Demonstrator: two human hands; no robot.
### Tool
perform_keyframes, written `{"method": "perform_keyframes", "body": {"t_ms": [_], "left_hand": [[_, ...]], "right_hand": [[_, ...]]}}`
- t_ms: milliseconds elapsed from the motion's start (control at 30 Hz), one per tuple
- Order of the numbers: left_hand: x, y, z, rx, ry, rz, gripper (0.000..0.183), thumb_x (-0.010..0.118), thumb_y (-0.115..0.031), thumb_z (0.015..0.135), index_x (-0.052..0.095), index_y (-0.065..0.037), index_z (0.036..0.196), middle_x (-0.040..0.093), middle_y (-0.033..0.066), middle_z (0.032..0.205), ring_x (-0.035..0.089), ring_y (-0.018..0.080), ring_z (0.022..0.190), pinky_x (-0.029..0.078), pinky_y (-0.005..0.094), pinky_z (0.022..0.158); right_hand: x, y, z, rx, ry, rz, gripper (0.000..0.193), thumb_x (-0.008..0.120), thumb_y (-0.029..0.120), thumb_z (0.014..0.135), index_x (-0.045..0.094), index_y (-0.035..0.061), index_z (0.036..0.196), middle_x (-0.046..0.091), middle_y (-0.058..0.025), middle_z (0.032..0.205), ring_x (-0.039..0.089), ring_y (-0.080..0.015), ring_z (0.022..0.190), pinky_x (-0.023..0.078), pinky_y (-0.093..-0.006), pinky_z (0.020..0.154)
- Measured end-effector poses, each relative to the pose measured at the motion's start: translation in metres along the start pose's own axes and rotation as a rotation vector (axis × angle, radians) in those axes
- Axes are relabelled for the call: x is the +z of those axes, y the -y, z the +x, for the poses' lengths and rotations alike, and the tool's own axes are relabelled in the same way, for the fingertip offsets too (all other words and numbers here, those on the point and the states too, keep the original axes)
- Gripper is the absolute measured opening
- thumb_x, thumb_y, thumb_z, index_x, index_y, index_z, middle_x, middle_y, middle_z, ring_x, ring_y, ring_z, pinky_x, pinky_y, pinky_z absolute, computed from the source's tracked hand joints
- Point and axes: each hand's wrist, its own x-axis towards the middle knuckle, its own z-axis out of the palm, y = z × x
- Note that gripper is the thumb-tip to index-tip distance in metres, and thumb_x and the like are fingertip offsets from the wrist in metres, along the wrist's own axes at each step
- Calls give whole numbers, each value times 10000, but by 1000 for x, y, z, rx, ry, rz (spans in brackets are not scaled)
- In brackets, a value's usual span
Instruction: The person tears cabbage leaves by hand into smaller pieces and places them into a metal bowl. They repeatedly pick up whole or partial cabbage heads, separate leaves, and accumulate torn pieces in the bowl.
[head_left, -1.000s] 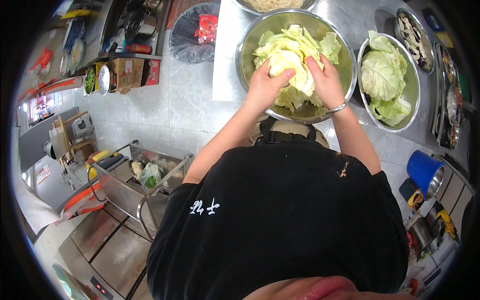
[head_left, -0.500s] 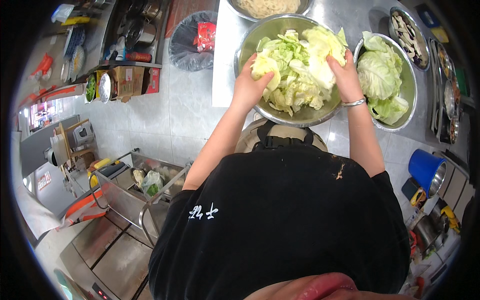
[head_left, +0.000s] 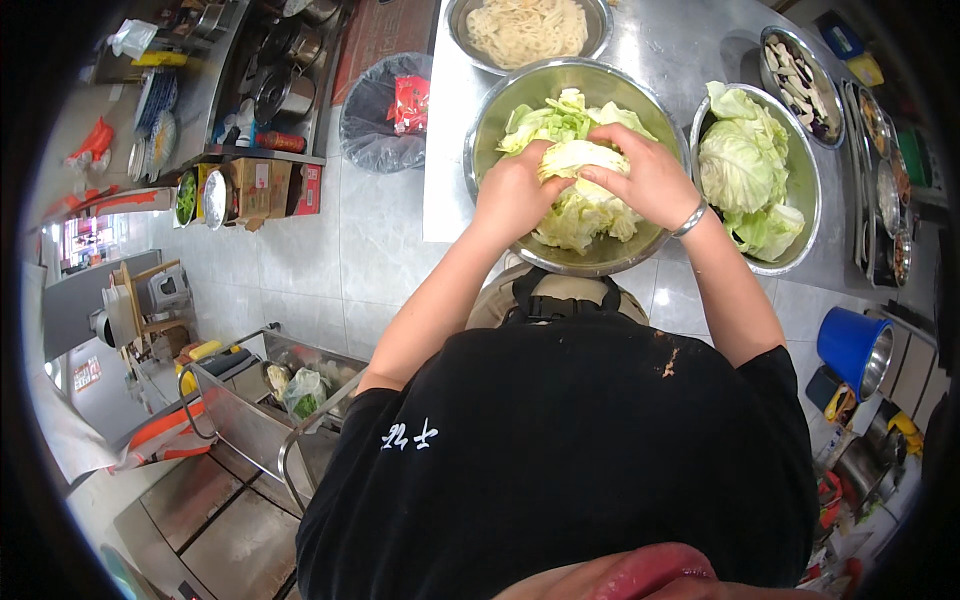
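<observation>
A large metal bowl holds torn pale-green cabbage leaves at the table's near edge. Over it, a bunched piece of cabbage is gripped from both sides. My left hand curls around its left side, thumb toward the middle. From the right, my right hand closes on the same piece, fingers over its top and thumb in front. Both palms hide part of the leaves below. Just right of this bowl, a second metal bowl contains a larger cabbage chunk and loose leaves.
A bowl of pale noodle-like strips stands behind. Sliced eggplant-like pieces fill a bowl at the far right. A lined bin stands left of the metal table. A metal cart is at the lower left.
My hands have come together from the bowl's two sides toward its middle, closing on one bunch of cabbage. The right hand moved left. The view has shifted slightly.
</observation>
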Motion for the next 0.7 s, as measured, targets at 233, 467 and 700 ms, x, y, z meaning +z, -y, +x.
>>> {"method": "perform_keyframes", "body": {"t_ms": [233,467,700], "left_hand": [[5,15,-4,-5,103,-311,446,796,-229,822,645,26,1154,732,159,911,702,205,834,539,337,763],[27,32,-6,-199,50,-832,371,725,-223,906,633,39,1151,721,112,966,682,161,784,552,289,661],[32,37,-3,-420,-253,-1094,323,597,-212,992,522,-33,1251,653,93,1111,676,185,918,576,290,616]], "right_hand": [[10,-26,4,113,26,248,385,672,384,913,693,25,1053,705,-170,879,679,-276,798,521,-361,736],[41,-71,5,322,-86,819,429,611,369,976,674,-34,1108,712,-84,986,647,-179,859,504,-289,779],[52,-67,-6,637,-609,1362,523,525,464,1008,536,49,1326,641,-67,1219,633,-208,1093,538,-355,815]]}}
